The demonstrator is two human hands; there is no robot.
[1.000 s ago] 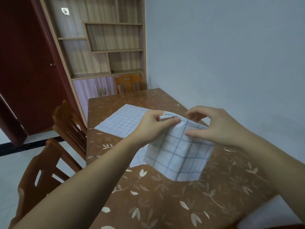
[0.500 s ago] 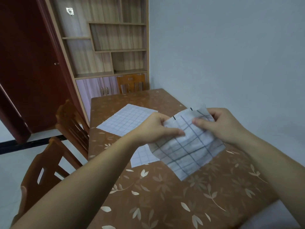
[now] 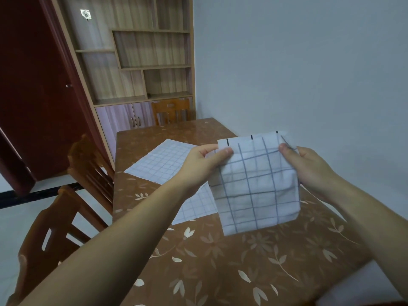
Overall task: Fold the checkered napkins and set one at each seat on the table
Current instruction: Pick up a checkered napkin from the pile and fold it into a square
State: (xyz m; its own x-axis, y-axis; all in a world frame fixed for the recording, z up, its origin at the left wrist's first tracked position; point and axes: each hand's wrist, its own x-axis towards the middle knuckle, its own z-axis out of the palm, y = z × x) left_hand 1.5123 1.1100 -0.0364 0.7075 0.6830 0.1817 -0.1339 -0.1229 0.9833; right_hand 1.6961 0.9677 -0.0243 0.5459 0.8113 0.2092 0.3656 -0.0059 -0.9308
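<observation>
right hand (image 3: 309, 168): fingers were hidden behind held napkin (image 3: 256, 184); only the thumb showed
flat napkin (image 3: 163, 162): near part was covered by left hand (image 3: 198, 164), its forearm and held napkin
near chair (image 3: 55, 235): was cut by left and bottom edges
far chair (image 3: 171, 110): seat and legs were hidden behind table (image 3: 220, 261)
cabinet sticker (image 3: 85, 14): was too small to read
</observation>
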